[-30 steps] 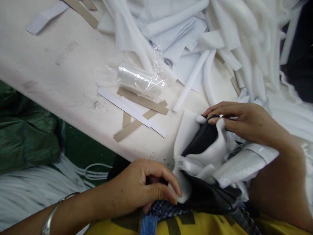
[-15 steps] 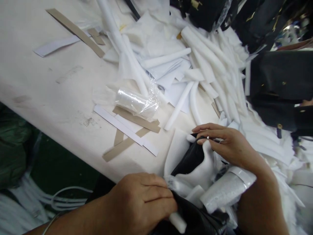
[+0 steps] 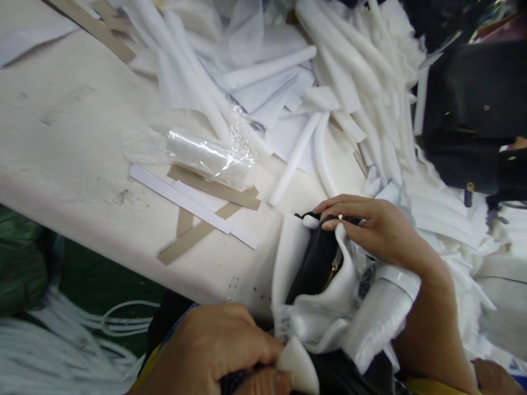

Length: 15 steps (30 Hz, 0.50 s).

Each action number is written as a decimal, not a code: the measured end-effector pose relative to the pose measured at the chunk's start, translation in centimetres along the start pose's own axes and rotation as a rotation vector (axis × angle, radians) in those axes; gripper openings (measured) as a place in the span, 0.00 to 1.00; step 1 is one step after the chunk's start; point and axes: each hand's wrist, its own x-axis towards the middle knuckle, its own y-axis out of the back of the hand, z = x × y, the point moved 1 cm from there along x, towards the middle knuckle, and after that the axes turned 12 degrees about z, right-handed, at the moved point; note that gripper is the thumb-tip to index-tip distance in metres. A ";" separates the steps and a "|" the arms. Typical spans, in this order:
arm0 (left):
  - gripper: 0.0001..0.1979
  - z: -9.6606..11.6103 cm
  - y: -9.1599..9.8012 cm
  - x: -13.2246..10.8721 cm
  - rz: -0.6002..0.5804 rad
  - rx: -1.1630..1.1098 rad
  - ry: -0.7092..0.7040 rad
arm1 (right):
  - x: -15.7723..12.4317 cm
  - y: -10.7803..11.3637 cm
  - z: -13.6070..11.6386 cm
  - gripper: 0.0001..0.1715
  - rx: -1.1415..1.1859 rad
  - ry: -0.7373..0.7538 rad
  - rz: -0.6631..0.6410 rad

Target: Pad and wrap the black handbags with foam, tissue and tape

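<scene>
My two hands are apart, each closed on something. My right hand (image 3: 362, 222) pinches the dark upper edge of one black bag (image 3: 310, 260), which sits between my hands at the near edge of the table (image 3: 78, 148); one gold zip pull (image 3: 334, 267) shows on it. My left hand (image 3: 242, 348) grips one white foam piece (image 3: 300, 365) between finger and thumb. One bubble-wrap roll (image 3: 381, 318) pokes up below my right wrist. Across the table I count one clear-wrapped roll (image 3: 208, 159), two white strips (image 3: 177, 197) and three brown strips (image 3: 214, 187) beside it, overlapping, and two slim foam rods (image 3: 294, 160) nearby. Behind lies a white foam heap (image 3: 354, 71), too tangled to count.
</scene>
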 end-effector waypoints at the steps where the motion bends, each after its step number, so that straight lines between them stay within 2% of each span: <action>1: 0.10 0.2 0.0 0.1 0.015 0.021 0.047 | 0.0 -0.1 0.1 0.09 0.007 0.001 0.010; 3: 0.10 0.8 0.0 0.4 0.050 0.095 0.063 | 0.0 -0.2 0.3 0.10 0.013 -0.002 0.028; 4: 0.09 1.1 -0.1 0.5 0.067 0.145 0.015 | 0.0 -0.3 0.4 0.11 0.011 -0.001 0.037; 7: 0.06 2.3 -0.2 1.0 0.083 0.315 -0.254 | 0.1 -0.6 0.6 0.13 -0.006 0.013 0.050; 10: 0.06 3.2 -0.1 1.3 0.027 0.417 -0.457 | 0.1 -0.6 0.8 0.14 -0.012 0.045 0.055; 12: 0.07 3.4 0.1 1.5 0.036 0.399 -0.486 | 0.2 -0.6 1.0 0.14 -0.012 0.066 0.052; 15: 0.05 3.1 0.2 1.8 0.067 0.232 -0.445 | 0.3 -0.5 1.3 0.14 -0.026 0.094 0.042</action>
